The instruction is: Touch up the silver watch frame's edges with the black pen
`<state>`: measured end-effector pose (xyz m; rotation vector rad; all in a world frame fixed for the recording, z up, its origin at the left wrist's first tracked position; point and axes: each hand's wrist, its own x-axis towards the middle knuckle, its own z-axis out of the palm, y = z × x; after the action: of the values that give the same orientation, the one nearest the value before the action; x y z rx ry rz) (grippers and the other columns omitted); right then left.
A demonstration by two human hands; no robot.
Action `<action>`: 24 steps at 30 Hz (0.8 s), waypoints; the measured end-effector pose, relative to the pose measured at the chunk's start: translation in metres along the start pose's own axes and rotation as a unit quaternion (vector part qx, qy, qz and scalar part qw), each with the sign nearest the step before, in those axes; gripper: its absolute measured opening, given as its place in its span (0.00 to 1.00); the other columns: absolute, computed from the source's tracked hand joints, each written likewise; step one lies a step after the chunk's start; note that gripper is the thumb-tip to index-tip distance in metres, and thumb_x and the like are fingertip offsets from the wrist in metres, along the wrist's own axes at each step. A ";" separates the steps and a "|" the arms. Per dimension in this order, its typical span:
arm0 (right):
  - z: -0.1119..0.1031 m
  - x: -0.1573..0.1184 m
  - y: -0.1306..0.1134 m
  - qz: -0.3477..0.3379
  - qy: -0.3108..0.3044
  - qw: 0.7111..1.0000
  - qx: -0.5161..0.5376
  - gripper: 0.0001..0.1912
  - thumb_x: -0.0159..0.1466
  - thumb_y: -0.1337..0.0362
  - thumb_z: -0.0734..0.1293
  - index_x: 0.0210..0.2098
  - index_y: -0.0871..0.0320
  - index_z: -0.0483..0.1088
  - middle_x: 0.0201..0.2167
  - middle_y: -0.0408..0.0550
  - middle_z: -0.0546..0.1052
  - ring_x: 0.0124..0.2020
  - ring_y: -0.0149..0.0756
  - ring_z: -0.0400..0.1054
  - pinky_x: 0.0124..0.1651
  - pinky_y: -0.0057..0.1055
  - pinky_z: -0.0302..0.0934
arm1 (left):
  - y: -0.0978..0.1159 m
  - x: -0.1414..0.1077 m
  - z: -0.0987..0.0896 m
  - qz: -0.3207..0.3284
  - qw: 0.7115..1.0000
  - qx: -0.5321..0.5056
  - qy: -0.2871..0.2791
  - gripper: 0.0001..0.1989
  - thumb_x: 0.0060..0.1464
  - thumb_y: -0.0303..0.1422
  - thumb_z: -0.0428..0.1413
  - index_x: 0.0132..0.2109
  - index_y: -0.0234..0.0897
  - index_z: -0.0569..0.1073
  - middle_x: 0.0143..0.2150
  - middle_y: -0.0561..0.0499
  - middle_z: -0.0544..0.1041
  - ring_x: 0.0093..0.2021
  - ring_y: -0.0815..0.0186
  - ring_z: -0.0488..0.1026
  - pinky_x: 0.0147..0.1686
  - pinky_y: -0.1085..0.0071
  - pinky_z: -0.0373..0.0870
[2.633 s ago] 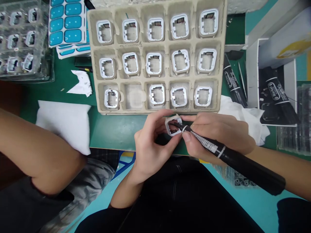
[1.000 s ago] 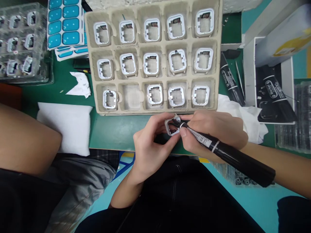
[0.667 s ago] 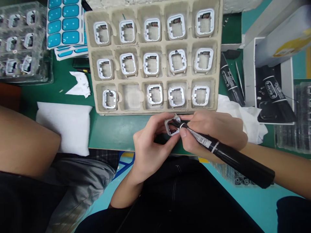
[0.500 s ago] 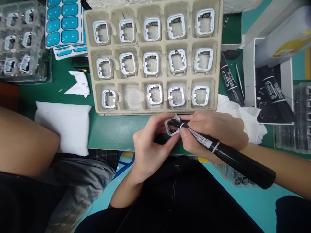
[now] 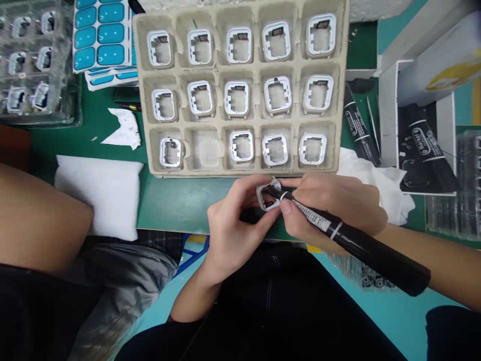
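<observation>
Left hand (image 5: 231, 228): pinches the small white frame (image 5: 267, 196) btw thumb and fingertips, tilted up toward the camera; that angle looks chosen so the inner edge faces the pen tip.
Frame: held in the air just past the near edge of the pulp tray (image 5: 146, 65), over the green mat (image 5: 176, 200), not resting on anything.
Right hand (image 5: 334, 208): closed round the black marker (image 5: 353, 240) in a writing grip, fingers low near the tip, prob. for fine control on a small part.
Marker: tip sits inside the frame opening, touching or v. close to the inner wall; can't tell which. Barrel runs back and right across the forearm.
Both hands: fingertips meet around the frame, seemingly bracing each other to steady the stroke.
Tray: 3 rows of 5 pockets, one frame per pocket, each lying flat; separate pockets keep parts apart. One pocket in the near row, 2nd from left, has no frame.
Spare markers (image 5: 358, 133): lie right of the tray, beside an open white box (image 5: 387, 115) holding more, within the right hand's reach.
White cloth (image 5: 376, 175): crumpled under and behind the right hand.
White pad (image 5: 101, 193): left on the mat, well apart from the hands.
Blue sticker sheets (image 5: 99, 32): far left, next to clear trays (image 5: 33, 60) of small parts.
Other person: a bare arm (image 5: 41, 215) enters at left, not touching the work.
</observation>
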<state>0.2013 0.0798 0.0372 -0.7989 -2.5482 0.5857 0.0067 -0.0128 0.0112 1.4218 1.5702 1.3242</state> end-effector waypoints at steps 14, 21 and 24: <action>-0.007 0.001 -0.004 0.022 -0.029 0.999 0.003 0.14 0.74 0.66 0.66 0.33 0.51 0.78 0.34 0.41 0.84 0.45 0.34 0.84 0.46 0.27 0.75 | 0.000 -0.001 -0.001 -0.005 1.000 0.026 -0.002 0.20 0.63 0.30 0.70 0.60 0.44 0.77 0.50 0.51 0.87 0.47 0.65 0.87 0.49 0.72 0.88; -0.002 0.003 -0.008 0.037 0.012 0.999 -0.032 0.15 0.74 0.65 0.67 0.29 0.52 0.76 0.33 0.41 0.85 0.39 0.32 0.83 0.41 0.26 0.72 | 0.001 0.000 -0.001 0.000 1.000 0.018 -0.001 0.21 0.62 0.28 0.71 0.59 0.44 0.78 0.50 0.53 0.87 0.46 0.67 0.87 0.48 0.75 0.87; -0.001 0.002 -0.006 0.018 -0.015 1.000 -0.019 0.14 0.74 0.66 0.67 0.31 0.51 0.77 0.33 0.39 0.84 0.41 0.31 0.83 0.43 0.25 0.73 | 0.001 0.000 -0.001 -0.002 1.000 0.016 0.002 0.21 0.62 0.27 0.71 0.60 0.44 0.78 0.49 0.53 0.87 0.46 0.67 0.87 0.49 0.75 0.87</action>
<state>0.1978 0.0768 0.0415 -0.8579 -2.5852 0.5659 0.0062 -0.0134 0.0121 1.4357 1.6012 1.3062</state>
